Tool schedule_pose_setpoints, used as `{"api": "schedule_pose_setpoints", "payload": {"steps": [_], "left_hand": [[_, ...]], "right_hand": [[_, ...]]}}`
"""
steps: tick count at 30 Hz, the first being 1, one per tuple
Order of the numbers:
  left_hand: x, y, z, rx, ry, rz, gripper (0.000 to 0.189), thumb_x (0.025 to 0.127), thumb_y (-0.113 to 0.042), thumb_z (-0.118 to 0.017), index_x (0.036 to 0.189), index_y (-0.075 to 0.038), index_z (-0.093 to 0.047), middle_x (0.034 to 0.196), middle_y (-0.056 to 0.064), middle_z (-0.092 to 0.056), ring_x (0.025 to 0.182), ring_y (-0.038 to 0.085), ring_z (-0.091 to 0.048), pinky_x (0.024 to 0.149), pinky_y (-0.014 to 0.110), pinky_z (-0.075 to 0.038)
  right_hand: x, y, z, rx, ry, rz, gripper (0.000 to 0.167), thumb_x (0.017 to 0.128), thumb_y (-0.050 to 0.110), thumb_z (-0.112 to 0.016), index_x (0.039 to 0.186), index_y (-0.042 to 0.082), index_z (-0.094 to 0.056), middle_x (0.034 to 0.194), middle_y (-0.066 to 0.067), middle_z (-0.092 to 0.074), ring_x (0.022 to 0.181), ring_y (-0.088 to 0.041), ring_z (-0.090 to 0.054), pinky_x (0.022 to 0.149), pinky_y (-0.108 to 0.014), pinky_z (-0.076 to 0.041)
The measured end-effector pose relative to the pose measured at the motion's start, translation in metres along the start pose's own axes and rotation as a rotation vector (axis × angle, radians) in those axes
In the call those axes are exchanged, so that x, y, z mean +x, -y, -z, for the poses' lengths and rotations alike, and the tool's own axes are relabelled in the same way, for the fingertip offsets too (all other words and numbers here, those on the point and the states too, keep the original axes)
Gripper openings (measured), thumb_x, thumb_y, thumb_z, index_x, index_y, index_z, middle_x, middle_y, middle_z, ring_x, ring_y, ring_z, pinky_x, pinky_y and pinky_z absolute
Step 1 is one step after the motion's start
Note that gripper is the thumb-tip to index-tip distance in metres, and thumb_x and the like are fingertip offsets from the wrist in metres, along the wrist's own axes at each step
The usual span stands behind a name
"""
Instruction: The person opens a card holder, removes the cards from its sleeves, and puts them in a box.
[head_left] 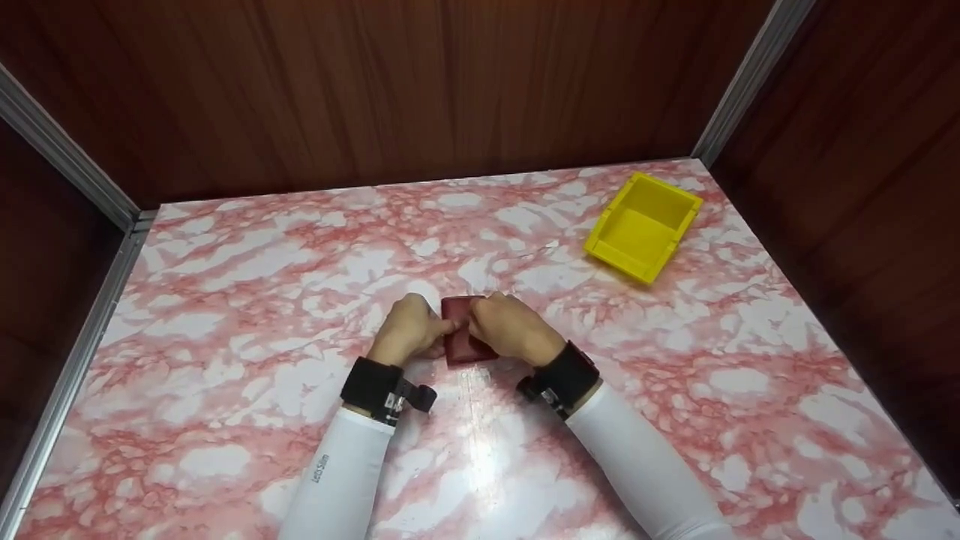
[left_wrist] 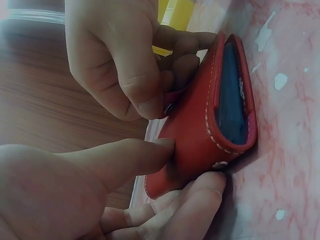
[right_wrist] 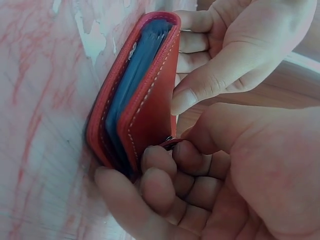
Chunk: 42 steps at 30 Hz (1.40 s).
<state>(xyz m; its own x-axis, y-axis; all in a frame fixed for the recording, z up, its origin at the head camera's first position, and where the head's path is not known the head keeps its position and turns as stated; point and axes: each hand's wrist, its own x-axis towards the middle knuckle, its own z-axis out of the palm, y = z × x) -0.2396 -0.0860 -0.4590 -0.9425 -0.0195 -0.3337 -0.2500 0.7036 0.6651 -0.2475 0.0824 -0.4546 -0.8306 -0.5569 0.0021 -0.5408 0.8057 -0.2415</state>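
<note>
Both hands grip the red wallet point(head_left: 465, 330) on the marble table point(head_left: 675, 390): left hand point(head_left: 409, 330) pinching its edge, right hand point(head_left: 514, 328) curled round (snap tab between fingertips). Pulling unevenly could twist it loose.

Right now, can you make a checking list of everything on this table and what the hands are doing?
Surface: pink and white marbled tabletop, lying flat.
Job's things: red leather wallet with white stitching and a blue lining, held on the tabletop.
Clutter: yellow plastic bin, far right, apart from the wallet.
Hands: left hand grips the wallet's left side; right hand pinches its small snap tab.
Cables: nothing seen.
Surroundings: dark wood-grain walls with metal corner strips; black wrist straps, white sleeves.
</note>
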Motion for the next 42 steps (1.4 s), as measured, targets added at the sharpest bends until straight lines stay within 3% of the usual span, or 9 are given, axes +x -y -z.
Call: {"api": "schedule_pose_setpoints", "payload": {"steps": [7,19,26,36,42], "left_hand": [[0.003,0.001,-0.002,-0.057,-0.002,-0.001,0.026,0.080,-0.029,-0.069,0.070,-0.006,-0.062,0.062,0.011,-0.068,0.051,0.018,-0.065,0.040,0.021,-0.048],[0.007,0.003,-0.002,-0.090,-0.008,-0.004,0.030,0.081,-0.034,-0.070,0.074,-0.005,-0.064,0.062,0.011,-0.068,0.052,0.018,-0.066,0.041,0.020,-0.047],[0.008,0.004,-0.004,-0.119,-0.019,0.005,0.030,0.079,-0.033,-0.071,0.072,-0.006,-0.061,0.062,0.013,-0.068,0.051,0.019,-0.065,0.041,0.023,-0.050],[0.006,0.004,-0.005,-0.163,-0.023,0.030,0.032,0.078,-0.034,-0.073,0.072,-0.005,-0.060,0.064,0.014,-0.067,0.051,0.019,-0.065,0.049,0.030,-0.056],[0.006,0.004,-0.006,-0.158,-0.041,0.018,0.032,0.078,-0.034,-0.073,0.072,-0.006,-0.060,0.063,0.013,-0.067,0.051,0.019,-0.065,0.048,0.029,-0.055]], "right_hand": [[0.001,-0.003,0.001,0.031,0.006,-0.009,0.017,0.093,0.021,-0.050,0.084,0.009,-0.058,0.072,-0.005,-0.058,0.062,-0.015,-0.052,0.057,-0.027,-0.045],[0.006,-0.013,0.004,0.096,0.024,-0.026,0.017,0.095,0.022,-0.045,0.086,0.011,-0.055,0.070,-0.001,-0.054,0.062,-0.015,-0.051,0.055,-0.025,-0.043],[0.004,-0.035,0.020,0.207,0.121,-0.114,0.021,0.093,0.023,-0.044,0.077,0.013,-0.054,0.067,0.000,-0.050,0.061,-0.014,-0.049,0.055,-0.025,-0.041],[-0.009,-0.057,0.034,0.108,0.187,-0.290,0.019,0.083,0.030,-0.056,0.075,0.013,-0.058,0.070,-0.002,-0.056,0.062,-0.018,-0.050,0.050,-0.027,-0.038],[-0.009,-0.054,0.031,0.049,0.161,-0.314,0.010,0.081,0.024,-0.061,0.080,0.014,-0.059,0.075,-0.002,-0.060,0.067,-0.020,-0.053,0.053,-0.029,-0.040]]}}
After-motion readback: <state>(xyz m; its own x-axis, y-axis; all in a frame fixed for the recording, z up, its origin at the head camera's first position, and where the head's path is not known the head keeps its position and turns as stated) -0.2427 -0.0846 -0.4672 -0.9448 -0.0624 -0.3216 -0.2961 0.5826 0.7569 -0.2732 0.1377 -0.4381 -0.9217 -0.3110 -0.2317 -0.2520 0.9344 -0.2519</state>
